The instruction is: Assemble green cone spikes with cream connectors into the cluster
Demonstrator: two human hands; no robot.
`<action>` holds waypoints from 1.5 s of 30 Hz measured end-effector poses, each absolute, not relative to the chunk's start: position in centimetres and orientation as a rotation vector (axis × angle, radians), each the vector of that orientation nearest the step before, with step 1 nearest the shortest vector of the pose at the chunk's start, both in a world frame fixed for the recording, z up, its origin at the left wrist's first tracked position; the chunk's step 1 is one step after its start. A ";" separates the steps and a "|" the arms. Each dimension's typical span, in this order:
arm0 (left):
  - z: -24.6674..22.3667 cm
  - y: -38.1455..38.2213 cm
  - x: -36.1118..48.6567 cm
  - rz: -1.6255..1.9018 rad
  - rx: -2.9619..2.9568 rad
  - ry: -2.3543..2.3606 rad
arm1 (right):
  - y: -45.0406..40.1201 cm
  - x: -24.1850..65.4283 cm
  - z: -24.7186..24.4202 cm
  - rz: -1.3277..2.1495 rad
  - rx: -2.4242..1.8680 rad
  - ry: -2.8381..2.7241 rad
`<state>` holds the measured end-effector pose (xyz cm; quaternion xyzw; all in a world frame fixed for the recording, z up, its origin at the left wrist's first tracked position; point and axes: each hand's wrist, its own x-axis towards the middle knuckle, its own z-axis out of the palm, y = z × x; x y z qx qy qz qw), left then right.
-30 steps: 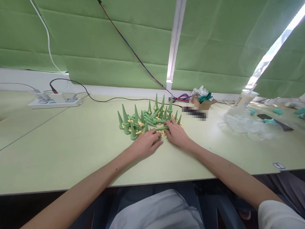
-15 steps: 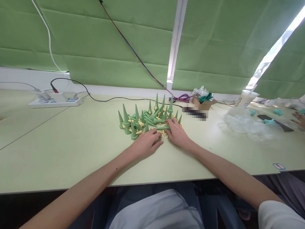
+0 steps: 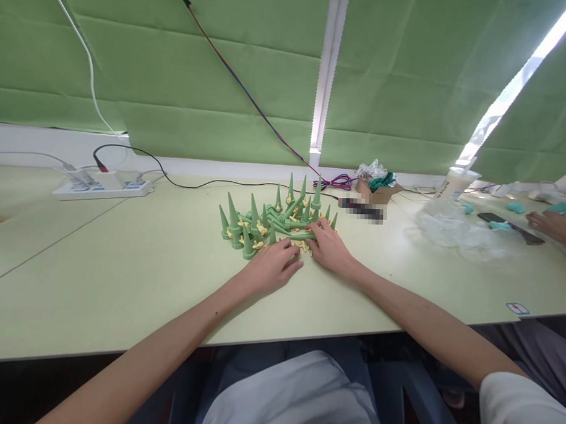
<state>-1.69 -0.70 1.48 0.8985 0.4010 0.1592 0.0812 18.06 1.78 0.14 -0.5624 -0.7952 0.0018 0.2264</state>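
Green cones [image 3: 254, 212] stand and lie in a cluster on the pale table, with small yellow pieces [image 3: 259, 244] among them. My left hand [image 3: 276, 261] rests at the near edge of the cluster, fingers bent and apart beside the yellow pieces, with nothing visible in it. A green cone [image 3: 301, 235] lies on its side between the hands. My right hand [image 3: 326, 243] is at the thick end of that cone, its fingers curled around it.
A power strip [image 3: 102, 189] with plugs is at the left. Behind the cluster lie coiled wires [image 3: 335, 181] and a small cardboard box [image 3: 379, 192]. To the right are a cup [image 3: 455, 183], plastic bags [image 3: 454, 230], a dark phone [image 3: 528, 234] and another person's hand [image 3: 554, 224].
The other person's hand at the right has moved a little to the left. My two hands have barely moved; the lying cone's tip has shifted slightly away from me.
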 end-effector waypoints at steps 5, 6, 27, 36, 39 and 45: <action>1.4 -0.6 -1.7 0.479 2.695 1.195 | 1.4 17.8 0.4 0.007 -1.547 -2.186; 1.4 -0.6 -1.7 0.481 2.703 1.193 | 1.2 17.7 0.5 -0.001 -1.536 -2.173; 1.6 -1.1 -1.4 0.469 2.794 1.158 | 6.8 14.5 3.7 -0.146 -1.521 -2.501; 1.6 -1.2 -1.4 0.445 2.779 1.166 | 7.6 14.4 2.8 -0.161 -1.575 -2.509; 1.6 -1.2 -1.5 0.451 2.781 1.162 | 7.5 14.4 2.8 -0.149 -1.586 -2.517; 1.8 -1.2 -1.4 0.437 2.769 1.169 | 6.8 14.4 3.0 -0.113 -1.586 -2.471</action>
